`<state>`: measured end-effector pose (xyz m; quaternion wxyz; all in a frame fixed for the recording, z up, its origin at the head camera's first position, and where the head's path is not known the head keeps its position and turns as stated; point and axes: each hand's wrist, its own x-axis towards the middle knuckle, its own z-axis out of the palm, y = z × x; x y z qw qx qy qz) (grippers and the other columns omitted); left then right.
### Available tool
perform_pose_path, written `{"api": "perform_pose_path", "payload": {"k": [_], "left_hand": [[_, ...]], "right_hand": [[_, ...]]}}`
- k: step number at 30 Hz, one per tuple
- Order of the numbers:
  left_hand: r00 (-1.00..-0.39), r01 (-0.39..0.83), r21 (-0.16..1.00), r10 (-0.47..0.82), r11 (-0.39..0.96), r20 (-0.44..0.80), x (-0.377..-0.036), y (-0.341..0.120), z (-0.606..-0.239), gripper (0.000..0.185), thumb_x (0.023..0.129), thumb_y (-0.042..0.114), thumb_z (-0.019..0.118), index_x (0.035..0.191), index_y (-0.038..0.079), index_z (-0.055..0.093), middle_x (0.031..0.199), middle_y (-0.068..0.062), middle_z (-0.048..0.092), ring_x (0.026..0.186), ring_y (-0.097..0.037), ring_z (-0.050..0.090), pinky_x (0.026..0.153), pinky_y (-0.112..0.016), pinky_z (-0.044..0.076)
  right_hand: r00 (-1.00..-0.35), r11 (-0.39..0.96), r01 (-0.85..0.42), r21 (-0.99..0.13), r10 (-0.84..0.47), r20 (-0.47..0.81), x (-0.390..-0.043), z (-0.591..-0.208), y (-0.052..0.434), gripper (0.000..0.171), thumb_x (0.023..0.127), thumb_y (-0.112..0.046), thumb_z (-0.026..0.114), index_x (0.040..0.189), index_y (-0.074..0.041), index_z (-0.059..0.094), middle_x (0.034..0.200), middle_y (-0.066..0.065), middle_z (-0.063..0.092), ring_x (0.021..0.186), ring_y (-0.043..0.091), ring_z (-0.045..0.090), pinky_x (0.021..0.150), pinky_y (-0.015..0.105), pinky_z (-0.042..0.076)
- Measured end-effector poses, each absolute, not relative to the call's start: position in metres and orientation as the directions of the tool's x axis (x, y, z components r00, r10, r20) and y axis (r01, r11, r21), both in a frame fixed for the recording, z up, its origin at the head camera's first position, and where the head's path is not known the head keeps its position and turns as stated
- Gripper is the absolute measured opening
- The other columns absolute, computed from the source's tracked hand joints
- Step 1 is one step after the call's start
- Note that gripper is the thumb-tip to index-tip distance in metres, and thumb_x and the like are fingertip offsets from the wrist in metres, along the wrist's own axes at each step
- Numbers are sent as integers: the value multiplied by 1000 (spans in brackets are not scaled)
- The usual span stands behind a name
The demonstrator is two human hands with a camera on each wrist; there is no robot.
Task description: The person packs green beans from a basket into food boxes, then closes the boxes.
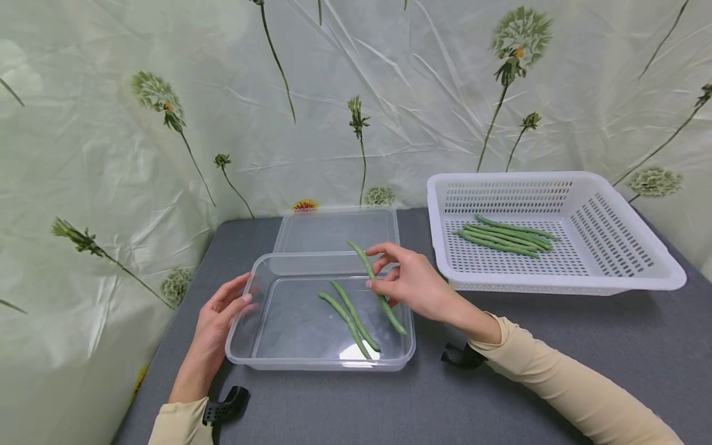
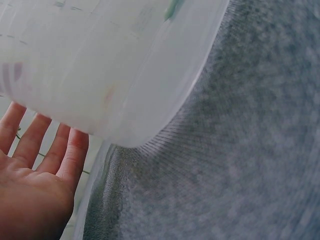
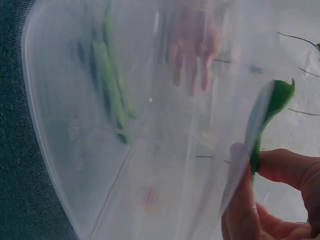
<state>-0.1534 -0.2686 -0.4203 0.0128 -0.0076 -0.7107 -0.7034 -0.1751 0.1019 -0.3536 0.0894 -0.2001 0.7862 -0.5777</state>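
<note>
- At mid-frame in the head view, our right hand [image 1: 408, 281] is pinching one green bean [image 1: 377, 288] over the clear container [image 1: 245, 346].
- Our left hand [image 1: 219, 312], fingers straight, is touching its left wall; the left wrist view is showing that contact close.
- Two beans [image 1: 349, 315] are lying inside.
- Only the head view is showing the white basket [image 1: 612, 272] at upper right and the lid [image 1: 311, 232].

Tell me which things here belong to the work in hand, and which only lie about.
In use:
right hand, pinching a green bean
left hand, touching the clear container
two beans in it
white basket with more beans

Lying about:
clear lid behind the container
floral backdrop
</note>
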Motion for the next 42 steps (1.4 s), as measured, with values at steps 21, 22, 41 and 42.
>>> {"api": "perform_pose_path", "payload": {"k": [21,22,41,42], "left_hand": [[-999,52,999,-1,1,52,-154,-269,-420,47,100,10,59,144,3,47,136,1,56,120,-12,57,90,-26,51],[-999,53,999,-1,1,53,-154,-269,-420,46,100,10,59,144,3,47,136,1,56,120,-12,57,90,-26,51],[-999,45,999,5,-2,45,-155,-269,-421,47,100,11,59,144,4,47,137,1,56,120,-12,57,91,-26,51],[-999,43,999,5,0,43,-155,-269,-421,47,100,11,59,144,4,47,137,1,55,120,-11,56,91,-26,51]], "right_hand": [[-896,274,-245,-930,-430,109,-171,-354,106,39,89,-6,72,126,-12,61,107,15,63,82,26,66,62,43,59],[-896,267,-249,-931,-427,118,-171,-353,107,38,89,-5,71,125,-12,62,107,15,63,82,26,66,62,42,59],[-913,342,-372,-863,-301,274,-176,-327,171,32,92,-7,68,123,-11,63,109,6,65,80,18,68,65,36,59],[-912,344,-376,-861,-301,278,-176,-327,175,31,93,-8,69,123,-11,62,110,6,65,81,18,68,66,36,59]]}}
